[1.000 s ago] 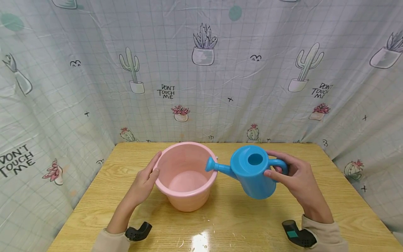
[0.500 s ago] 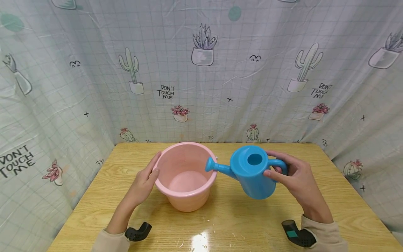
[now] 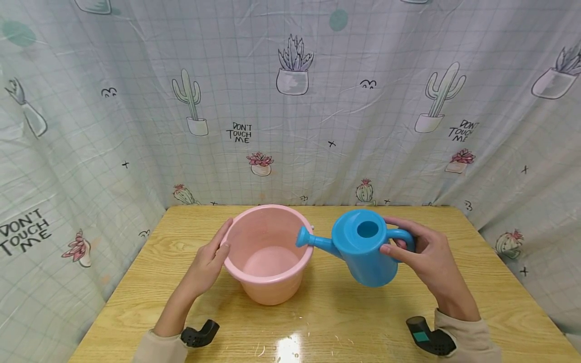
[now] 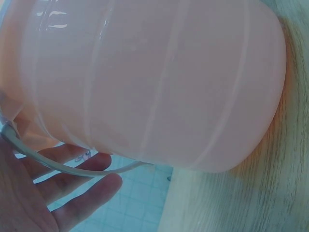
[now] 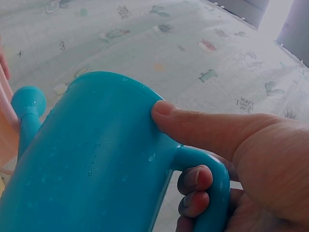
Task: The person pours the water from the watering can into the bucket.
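A pink plastic bucket (image 3: 272, 292) stands upright on the table, its inside showing from above. My left hand (image 3: 206, 262) rests against its left side, thumb at the rim. In the left wrist view, the loosely extended fingers (image 4: 87, 200) lie beside the bucket wall (image 4: 159, 87), near its thin pale bail handle (image 4: 72, 170). My right hand (image 3: 431, 257) grips a blue watering can (image 3: 369, 262), fingers curled through the handle (image 5: 219, 193) and thumb pressed on the body. Droplets cling to the can. The sprinkler head (image 3: 303, 237) overlaps the bucket's right rim. Whether the can's base touches the table I cannot tell.
The wood-grain table (image 3: 150, 292) has wet marks and a bright reflection near its front edge. A curtain (image 3: 327, 111) printed with potted cacti hangs behind and along both sides. Black wrist devices (image 3: 199, 334) sit on both forearms.
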A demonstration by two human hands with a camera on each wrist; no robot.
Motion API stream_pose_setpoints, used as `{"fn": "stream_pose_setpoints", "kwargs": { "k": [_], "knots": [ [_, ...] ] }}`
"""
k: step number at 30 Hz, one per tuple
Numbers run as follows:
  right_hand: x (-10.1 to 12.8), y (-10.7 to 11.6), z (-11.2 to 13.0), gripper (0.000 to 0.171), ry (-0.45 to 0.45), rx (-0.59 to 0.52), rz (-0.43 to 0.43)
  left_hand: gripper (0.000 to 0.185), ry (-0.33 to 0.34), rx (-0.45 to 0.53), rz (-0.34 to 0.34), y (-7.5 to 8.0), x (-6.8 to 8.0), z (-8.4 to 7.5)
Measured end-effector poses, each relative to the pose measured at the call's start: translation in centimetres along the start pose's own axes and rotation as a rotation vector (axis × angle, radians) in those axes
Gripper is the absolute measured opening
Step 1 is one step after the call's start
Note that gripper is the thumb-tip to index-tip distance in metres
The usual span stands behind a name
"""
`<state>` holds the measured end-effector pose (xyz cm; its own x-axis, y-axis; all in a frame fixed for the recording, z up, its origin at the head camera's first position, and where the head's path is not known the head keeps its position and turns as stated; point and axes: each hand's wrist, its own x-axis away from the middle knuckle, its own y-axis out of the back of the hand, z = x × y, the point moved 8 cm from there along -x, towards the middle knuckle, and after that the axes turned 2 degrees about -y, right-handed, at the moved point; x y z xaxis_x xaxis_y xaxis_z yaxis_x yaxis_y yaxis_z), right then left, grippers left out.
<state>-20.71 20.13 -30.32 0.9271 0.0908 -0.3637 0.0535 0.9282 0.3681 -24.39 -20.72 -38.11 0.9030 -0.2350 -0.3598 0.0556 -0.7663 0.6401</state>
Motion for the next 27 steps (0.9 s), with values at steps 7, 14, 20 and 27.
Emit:
{"fn": "stream_pose_setpoints", "kwargs": {
  "k": [7,14,20,27],
  "knots": [
    [-0.01,-0.02,0.06,0.052,0.003,0.006,0.001,0.051,0.0,0.008,0.001,-0.03,-0.01,0.06],
    [0.02,-0.04,0.07,0.052,0.009,-0.004,0.003,0.051,-0.007,0.012,-0.001,-0.03,0.0,0.01],
    [0.04,-0.1,0.12,0.052,0.01,-0.01,0.008,0.051,-0.004,0.005,-0.002,0.03,-0.02,-0.03],
    [0.02,-0.09,0.14,0.052,0.012,-0.009,0.008,0.051,-0.002,0.002,0.001,0.0,-0.04,0.0]
  ]
}}
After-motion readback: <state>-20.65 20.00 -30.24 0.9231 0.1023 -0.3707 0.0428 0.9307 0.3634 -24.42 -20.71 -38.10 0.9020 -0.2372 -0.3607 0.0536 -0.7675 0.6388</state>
